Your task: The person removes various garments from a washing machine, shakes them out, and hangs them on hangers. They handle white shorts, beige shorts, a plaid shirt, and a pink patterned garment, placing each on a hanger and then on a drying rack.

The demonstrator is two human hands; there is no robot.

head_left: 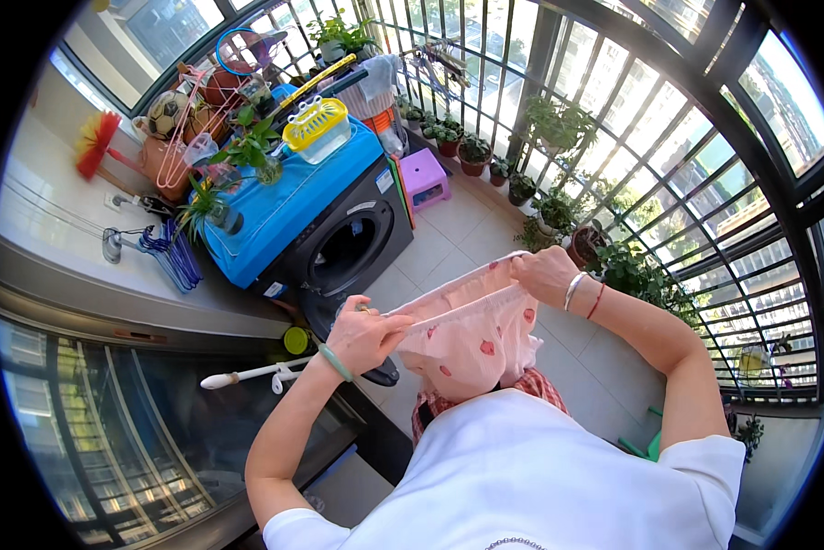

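Observation:
A pair of pink shorts [467,341] with red prints hangs in front of my body, its elastic waistband stretched wide between both hands. My left hand [364,335], below a green bangle, pinches the left end of the waistband. At the other end, my right hand [545,274] grips the band with its fingers closed; a silver bangle and a red string circle that wrist. The lower part of the shorts falls loose toward my lap. Beyond the left hand stands a dark front-loading washing machine [357,243] with its round door swung open.
A blue cover [274,206] lies over the washer, bearing a yellow basket [316,128], potted plants and balls. Blue hangers [175,257] hang at the left wall. A purple stool [424,179] stands beside the machine. Several potted plants [559,213] line the barred window. A white pole [247,375] juts out at left.

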